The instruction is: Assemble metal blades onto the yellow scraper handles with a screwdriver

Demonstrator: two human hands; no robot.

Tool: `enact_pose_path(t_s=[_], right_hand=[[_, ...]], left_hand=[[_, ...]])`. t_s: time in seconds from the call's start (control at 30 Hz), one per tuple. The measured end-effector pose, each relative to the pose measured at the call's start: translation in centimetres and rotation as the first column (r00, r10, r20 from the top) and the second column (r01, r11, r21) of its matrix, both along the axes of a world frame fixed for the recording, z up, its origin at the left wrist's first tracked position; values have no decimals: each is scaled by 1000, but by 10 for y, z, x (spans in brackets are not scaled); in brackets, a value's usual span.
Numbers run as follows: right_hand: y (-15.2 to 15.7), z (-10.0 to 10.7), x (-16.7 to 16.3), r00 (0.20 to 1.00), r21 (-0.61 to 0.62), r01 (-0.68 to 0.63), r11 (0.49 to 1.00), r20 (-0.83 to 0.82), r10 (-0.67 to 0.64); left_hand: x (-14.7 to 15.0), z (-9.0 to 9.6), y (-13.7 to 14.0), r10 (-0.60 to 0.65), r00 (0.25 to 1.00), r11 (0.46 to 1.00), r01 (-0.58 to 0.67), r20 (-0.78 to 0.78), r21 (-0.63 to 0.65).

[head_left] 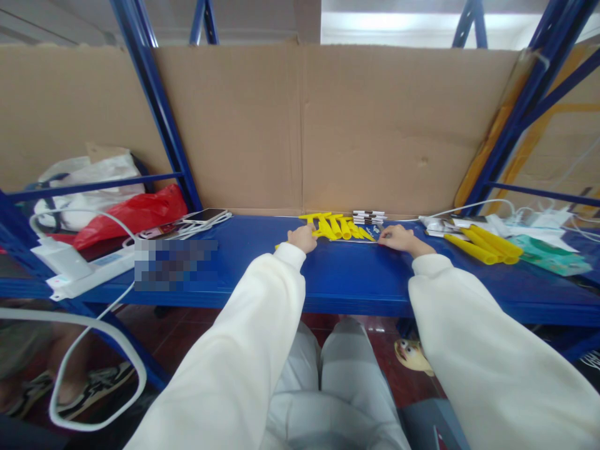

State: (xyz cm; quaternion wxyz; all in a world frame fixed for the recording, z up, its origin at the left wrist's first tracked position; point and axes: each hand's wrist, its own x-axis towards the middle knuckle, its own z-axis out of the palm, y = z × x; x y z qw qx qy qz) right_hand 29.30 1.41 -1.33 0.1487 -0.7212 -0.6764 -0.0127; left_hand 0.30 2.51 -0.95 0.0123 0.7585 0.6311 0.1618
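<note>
A row of yellow plastic pieces [334, 226], some T-shaped and some tube-like, lies on the blue shelf between my hands. At the left end of the row, my left hand [304, 238] is closed, its fingers against the yellow pieces. My right hand [398, 240] is closed at the other end, fingertips at the edge of a flat dark blue item with pale print [374, 230]. A thin pale edge runs below the row between both hands. What either hand grips is too small to make out. Behind the row sits a small stack of white-and-dark strips [368, 217].
More yellow tubes [482, 244] lie at right beside a green packet [549, 255] and white cables. A white power strip [94, 273], a phone [206, 216] and a red bag [134, 215] are at left. Cardboard [300, 131] backs the shelf; blue posts flank it.
</note>
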Motion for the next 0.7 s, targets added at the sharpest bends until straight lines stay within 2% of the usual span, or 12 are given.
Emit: enact_pose_path(t_s=[0.17,0.37,0.7], right_hand=[[-4,6,2,994,-37,98,994,48,-96],[-6,9,10,967,-83,251,964,62,-247],[1,3,14,935,-59,353,934,-1,-354]], left_hand=[[-2,0,-2,-20,1000,999,19,19,26],[-2,2,-3,-41,999,998,39,27,54],[2,5,-5,-26,1000,999,25,14,26]])
